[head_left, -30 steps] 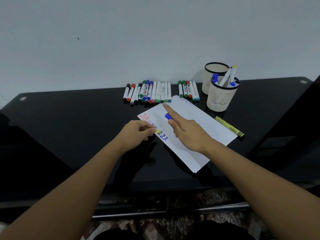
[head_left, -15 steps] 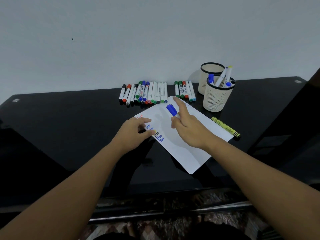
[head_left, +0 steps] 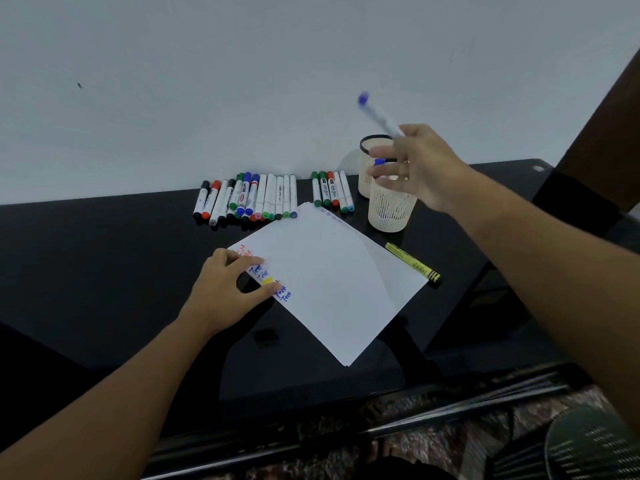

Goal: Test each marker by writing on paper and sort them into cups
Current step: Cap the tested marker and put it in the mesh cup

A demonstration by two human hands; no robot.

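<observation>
The step in hand looks like sorting: the right hand (head_left: 420, 166) is raised above the two mesh cups, pinching a blue-capped marker (head_left: 380, 115) near its lower end so that the capped end points up and to the left, over the wall behind. The image is motion-blurred there, so exactly which fingers pinch it cannot be told; the other fingers are spread. The left hand (head_left: 230, 292) rests with thumb and fingertips on the near-left edge of the sheet of paper (head_left: 332, 282), pinning it to the black surface (head_left: 104, 265) beside the handwritten test words in red and blue and a yellow patch.

My judgement is that the next move calls for tipping the marker upright and lowering it into one of the cups. The front cup (head_left: 391, 209) sits just under the hand and already shows one blue cap, while the back cup (head_left: 372, 157) is half hidden behind it. Which one is right depends on the test result, which I cannot read from here.

Counted: two cups, one sheet of paper, one marker in the hand, one yellow highlighter (head_left: 412, 263) lying at the paper's right edge. The larger row of markers (head_left: 247, 199) holds roughly a dozen, overlapped too closely for an exact count; the smaller row (head_left: 332, 192) holds five.
</observation>
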